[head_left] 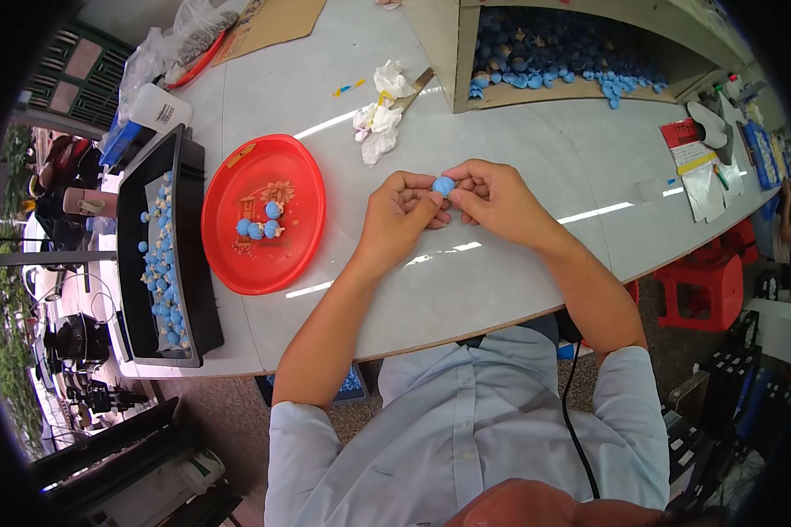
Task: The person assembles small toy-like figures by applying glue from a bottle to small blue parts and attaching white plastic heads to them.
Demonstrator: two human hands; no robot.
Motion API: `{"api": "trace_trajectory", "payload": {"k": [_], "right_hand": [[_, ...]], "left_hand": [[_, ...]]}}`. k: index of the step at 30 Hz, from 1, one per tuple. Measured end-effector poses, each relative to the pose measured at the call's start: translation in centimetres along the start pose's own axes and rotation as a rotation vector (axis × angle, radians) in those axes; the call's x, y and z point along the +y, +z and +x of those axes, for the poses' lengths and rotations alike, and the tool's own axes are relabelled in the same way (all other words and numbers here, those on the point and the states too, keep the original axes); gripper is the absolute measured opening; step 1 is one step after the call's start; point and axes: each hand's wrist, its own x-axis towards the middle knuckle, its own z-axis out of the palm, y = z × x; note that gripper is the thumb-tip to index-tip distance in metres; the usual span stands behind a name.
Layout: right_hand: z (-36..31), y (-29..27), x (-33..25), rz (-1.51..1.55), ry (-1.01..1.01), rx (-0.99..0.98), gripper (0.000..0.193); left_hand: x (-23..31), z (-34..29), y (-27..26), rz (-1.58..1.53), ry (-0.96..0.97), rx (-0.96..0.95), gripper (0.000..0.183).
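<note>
Between the fingertips of both hands, over the middle of the table, is a small ribbed blue ball-shaped piece (443, 185). My left hand (402, 213) pinches it from the left side, fingers curled. From the other side my right hand (494, 200) grips it between thumb and fingers. The fingers hide its underside. To the left lies a round red tray (303, 250), holding several similar blue pieces (256, 230) with beige parts on them. Farther left, a black bin (204, 325) contains many more of these blue and beige pieces.
An open-fronted box (456, 61) full of loose blue shells stands at the far side. Crumpled white tissue (380, 132) lies before it. A white bottle (161, 110) is beyond the bin. Papers (701, 186) lie at the right edge, with a red stool (701, 285) below.
</note>
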Motion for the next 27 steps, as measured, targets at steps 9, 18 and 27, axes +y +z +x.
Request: {"api": "trace_trajectory", "payload": {"k": [9,18,27], "right_hand": [[0.04,0.06,0.03,0.035,0.014,0.005,0.020],[-0.19,0.40,-0.09,-0.024,0.020,0.024,0.015],[-0.05,0.45,0.28,-0.045,-0.004,0.036,0.014]], "left_hand": [[-0.30,-0.05,-0.01,0.007,0.021,-0.008,0.024],[-0.46,-0.31,0.57,0.045,0.032,0.027,0.021],[-0.54,-0.34,0.67,0.087,0.047,0.035,0.021]]}}
